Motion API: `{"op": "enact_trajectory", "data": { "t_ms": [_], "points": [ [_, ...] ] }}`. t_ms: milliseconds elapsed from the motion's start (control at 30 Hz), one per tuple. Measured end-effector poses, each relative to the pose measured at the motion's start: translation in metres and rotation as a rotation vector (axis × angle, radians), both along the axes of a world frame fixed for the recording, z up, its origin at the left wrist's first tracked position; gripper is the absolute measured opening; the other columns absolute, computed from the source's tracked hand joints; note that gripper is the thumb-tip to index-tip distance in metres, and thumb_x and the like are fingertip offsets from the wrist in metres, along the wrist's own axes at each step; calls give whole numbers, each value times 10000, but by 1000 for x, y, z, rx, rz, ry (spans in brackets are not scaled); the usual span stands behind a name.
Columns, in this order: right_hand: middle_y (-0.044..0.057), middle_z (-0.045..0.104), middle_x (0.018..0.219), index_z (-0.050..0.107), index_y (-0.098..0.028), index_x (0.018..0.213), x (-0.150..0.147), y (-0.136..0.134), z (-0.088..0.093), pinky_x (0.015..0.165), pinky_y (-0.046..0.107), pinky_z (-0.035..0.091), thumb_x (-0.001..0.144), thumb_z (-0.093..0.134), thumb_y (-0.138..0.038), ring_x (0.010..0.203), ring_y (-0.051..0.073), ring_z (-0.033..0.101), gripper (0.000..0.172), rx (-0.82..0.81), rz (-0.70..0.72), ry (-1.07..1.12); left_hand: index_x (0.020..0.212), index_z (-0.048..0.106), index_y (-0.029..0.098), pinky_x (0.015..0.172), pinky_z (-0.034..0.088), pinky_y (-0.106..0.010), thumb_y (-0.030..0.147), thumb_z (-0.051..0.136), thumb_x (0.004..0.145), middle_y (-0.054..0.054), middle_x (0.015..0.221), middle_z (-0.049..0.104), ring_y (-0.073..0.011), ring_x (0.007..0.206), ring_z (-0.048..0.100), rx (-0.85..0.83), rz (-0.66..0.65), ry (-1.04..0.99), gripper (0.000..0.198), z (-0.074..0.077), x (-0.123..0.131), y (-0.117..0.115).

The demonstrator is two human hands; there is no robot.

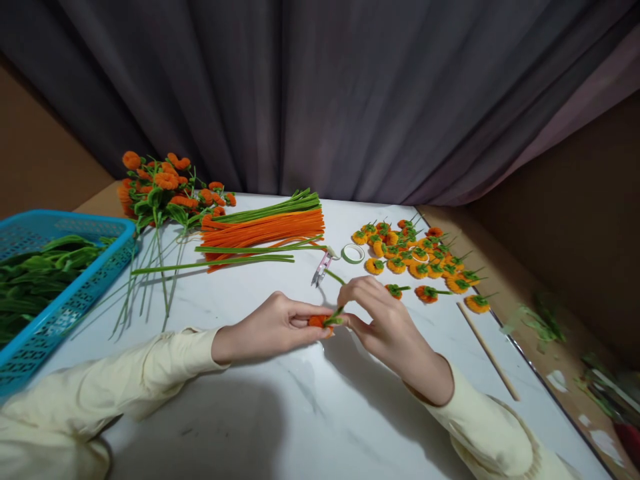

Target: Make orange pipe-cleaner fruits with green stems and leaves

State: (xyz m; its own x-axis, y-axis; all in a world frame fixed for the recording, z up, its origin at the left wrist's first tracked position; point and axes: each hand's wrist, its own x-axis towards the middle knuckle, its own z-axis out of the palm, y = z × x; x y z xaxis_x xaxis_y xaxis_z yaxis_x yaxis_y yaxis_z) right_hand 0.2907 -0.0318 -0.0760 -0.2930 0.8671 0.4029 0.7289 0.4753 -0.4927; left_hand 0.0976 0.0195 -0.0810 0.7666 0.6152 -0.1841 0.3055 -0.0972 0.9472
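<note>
Between the fingers and thumb of my left hand [287,325] is a small orange pipe-cleaner flower head [318,322], low over the white table. My right hand [383,317] meets it from the right, fingertips pinched on a green pipe cleaner [335,276] whose end shows at the flower's base. Part of the green strand is hidden by my fingers. Just beyond my hands lie pink-handled snips [323,267] and a roll of green tape [353,253]. Two orange flower heads with green stems [427,293] rest near my right knuckles.
A bundle of orange and green pipe cleaners [265,230] lies at the back. Many finished heads [420,257] sit at right by a wooden stick [487,350]. Stemmed orange flowers [165,183] stand back left, behind a blue basket [100,267] of green leaves. A dark curtain [320,100] hangs behind.
</note>
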Motion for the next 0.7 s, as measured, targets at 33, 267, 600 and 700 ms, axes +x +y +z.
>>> {"op": "enact_trajectory", "data": {
  "t_ms": [33,267,600,700],
  "points": [
    [90,577,844,519,-170,794,0,0,-1,688,311,414,871,522,-233,816,207,506,100,32,-51,-8,1046,690,143,417,212,-197,345,593,787,46,535,420,-72,494,252,21,5,3,343,-3,0,1],
    [26,580,668,553,-165,716,-3,4,-2,558,249,399,898,456,-328,572,128,507,263,-522,-48,141,1165,587,127,480,418,-167,270,488,896,-2,674,659,-73,491,525,735,50,-68,321,-23,-4,1],
    [11,557,641,572,-126,756,-11,10,-15,501,255,506,722,579,-620,522,108,539,495,-989,14,624,1340,311,25,719,588,-285,54,330,903,-188,1177,611,-209,966,658,1368,-91,51,438,-51,-7,0],
    [8,569,615,575,-128,724,-14,11,-20,519,256,511,701,623,-574,526,110,557,449,-977,-40,689,1360,289,30,833,559,-306,33,319,893,-200,1238,566,-213,1078,603,1319,-121,56,467,-52,-8,-1]
  ]
}}
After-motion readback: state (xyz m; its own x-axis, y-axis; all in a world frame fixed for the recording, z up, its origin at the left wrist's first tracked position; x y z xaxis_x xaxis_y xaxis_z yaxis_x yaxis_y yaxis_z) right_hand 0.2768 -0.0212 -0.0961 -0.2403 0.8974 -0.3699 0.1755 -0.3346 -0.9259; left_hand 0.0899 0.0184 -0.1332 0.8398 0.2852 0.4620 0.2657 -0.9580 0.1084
